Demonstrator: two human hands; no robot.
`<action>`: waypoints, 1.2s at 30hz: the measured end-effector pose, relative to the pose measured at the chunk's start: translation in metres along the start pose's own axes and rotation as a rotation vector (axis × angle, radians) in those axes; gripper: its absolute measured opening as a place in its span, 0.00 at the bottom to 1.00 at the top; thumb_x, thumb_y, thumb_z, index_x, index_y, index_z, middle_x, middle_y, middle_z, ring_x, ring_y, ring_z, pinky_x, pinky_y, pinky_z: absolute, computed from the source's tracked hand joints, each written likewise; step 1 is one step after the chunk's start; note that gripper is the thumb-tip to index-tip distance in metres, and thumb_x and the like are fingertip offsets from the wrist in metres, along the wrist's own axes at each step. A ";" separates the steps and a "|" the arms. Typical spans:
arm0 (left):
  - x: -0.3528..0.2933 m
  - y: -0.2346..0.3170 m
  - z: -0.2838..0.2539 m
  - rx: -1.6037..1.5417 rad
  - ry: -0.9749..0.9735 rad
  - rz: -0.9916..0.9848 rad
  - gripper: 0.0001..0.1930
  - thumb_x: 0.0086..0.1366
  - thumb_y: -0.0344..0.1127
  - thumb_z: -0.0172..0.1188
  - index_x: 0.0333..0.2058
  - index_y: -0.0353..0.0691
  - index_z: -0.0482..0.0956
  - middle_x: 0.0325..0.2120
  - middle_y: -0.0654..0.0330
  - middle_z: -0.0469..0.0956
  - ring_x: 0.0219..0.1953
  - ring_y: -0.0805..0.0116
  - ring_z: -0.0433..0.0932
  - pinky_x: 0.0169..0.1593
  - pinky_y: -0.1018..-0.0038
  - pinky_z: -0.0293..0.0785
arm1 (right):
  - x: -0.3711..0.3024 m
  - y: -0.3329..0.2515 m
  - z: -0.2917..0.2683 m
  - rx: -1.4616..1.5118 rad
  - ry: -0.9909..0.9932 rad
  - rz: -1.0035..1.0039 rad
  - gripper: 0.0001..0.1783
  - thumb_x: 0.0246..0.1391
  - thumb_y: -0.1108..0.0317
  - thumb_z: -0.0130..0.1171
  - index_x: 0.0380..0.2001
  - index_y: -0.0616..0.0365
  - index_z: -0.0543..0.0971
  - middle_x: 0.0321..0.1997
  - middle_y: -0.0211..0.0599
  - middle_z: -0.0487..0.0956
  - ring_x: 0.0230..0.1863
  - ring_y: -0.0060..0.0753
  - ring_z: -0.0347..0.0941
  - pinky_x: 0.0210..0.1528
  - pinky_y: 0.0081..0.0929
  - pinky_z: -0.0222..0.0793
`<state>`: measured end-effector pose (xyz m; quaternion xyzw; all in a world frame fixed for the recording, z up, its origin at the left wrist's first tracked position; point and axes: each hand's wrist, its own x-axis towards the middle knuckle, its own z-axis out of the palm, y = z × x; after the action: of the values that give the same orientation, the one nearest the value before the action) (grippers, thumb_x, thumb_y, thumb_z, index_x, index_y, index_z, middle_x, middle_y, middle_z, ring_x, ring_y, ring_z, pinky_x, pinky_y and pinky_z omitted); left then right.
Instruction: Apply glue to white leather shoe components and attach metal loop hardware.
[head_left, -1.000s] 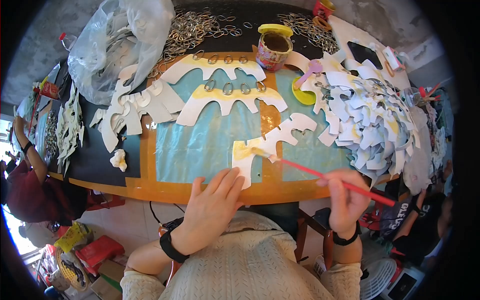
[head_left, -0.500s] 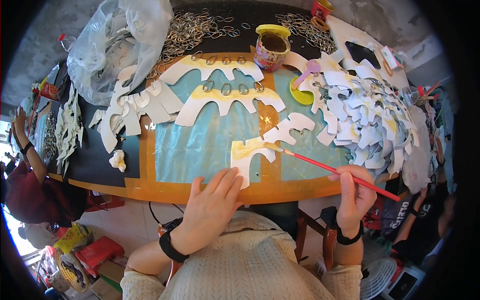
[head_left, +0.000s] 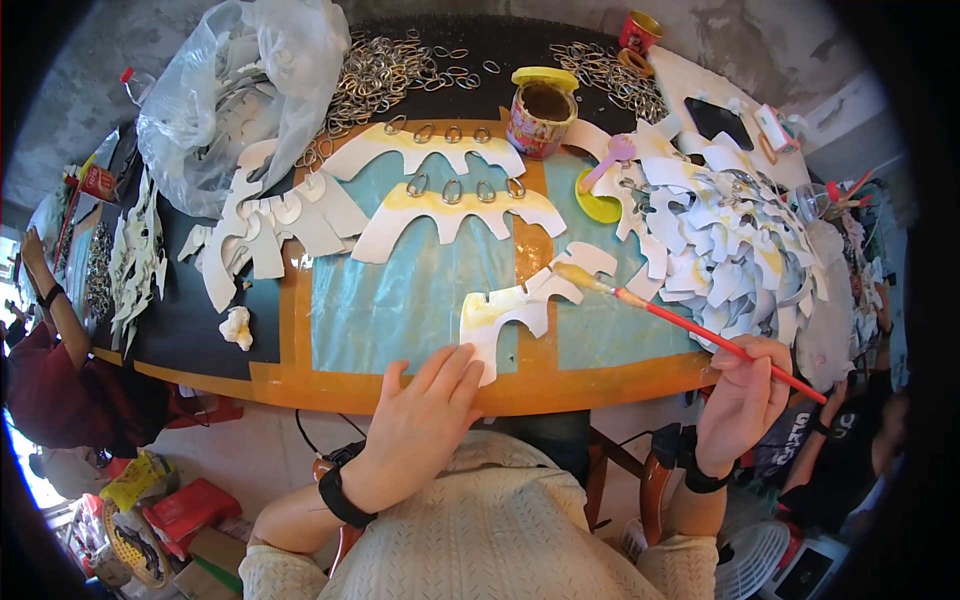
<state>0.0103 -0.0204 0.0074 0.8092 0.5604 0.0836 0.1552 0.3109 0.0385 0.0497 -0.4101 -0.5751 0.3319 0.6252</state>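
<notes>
A white cut-out piece with scalloped edges (head_left: 484, 312) lies near the table's front edge, with yellowish glue-like coating along its upper strip. My left hand (head_left: 425, 430) rests flat with fingers spread, its fingertips pressing the piece's lower end. In my right hand (head_left: 742, 412) is a red-handled paintbrush (head_left: 690, 328), pinched by the handle; its bristles meet the piece's far right part. Beyond lie two similar pieces, a nearer one (head_left: 455, 203) and a farther one (head_left: 425, 148), each coated yellow and topped with several metal rings.
An open can (head_left: 540, 130) stands at the back, near a yellow-green dish (head_left: 598, 208) with a pink scoop (head_left: 610, 160). Coated pieces form a heap (head_left: 725, 240) at right. Metal rings (head_left: 375, 75), a plastic bag (head_left: 240, 120) and plain pieces (head_left: 320, 215) occupy the left. Another person (head_left: 70, 390) sits far left.
My right hand has moved right, bringing the brush tip from the middle of the piece to its far right part. The left hand stays on the lower end.
</notes>
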 end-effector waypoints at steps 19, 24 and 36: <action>-0.002 -0.004 -0.002 -0.015 0.048 0.052 0.27 0.57 0.37 0.68 0.55 0.37 0.72 0.58 0.57 0.70 0.60 0.61 0.69 0.56 0.53 0.62 | 0.074 -0.007 0.029 -0.290 -0.153 -0.131 0.08 0.62 0.79 0.51 0.43 0.68 0.76 0.41 0.41 0.78 0.43 0.28 0.74 0.49 0.23 0.67; -0.001 -0.004 -0.002 -0.012 0.047 0.066 0.28 0.57 0.37 0.68 0.55 0.37 0.72 0.57 0.56 0.70 0.60 0.61 0.69 0.55 0.53 0.62 | 0.119 0.010 0.070 -0.361 -0.288 -0.167 0.08 0.64 0.75 0.53 0.43 0.67 0.77 0.41 0.39 0.79 0.41 0.26 0.77 0.45 0.22 0.69; -0.002 -0.006 -0.001 -0.038 0.051 0.063 0.27 0.57 0.38 0.68 0.54 0.37 0.72 0.58 0.57 0.71 0.60 0.62 0.69 0.54 0.53 0.62 | 0.177 0.057 0.120 -0.569 -0.404 -0.194 0.10 0.64 0.69 0.55 0.41 0.63 0.80 0.22 0.38 0.79 0.25 0.32 0.81 0.25 0.26 0.69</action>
<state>0.0040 -0.0197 0.0065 0.8210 0.5367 0.1199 0.1535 0.2159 0.2369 0.0779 -0.4373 -0.7927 0.1718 0.3884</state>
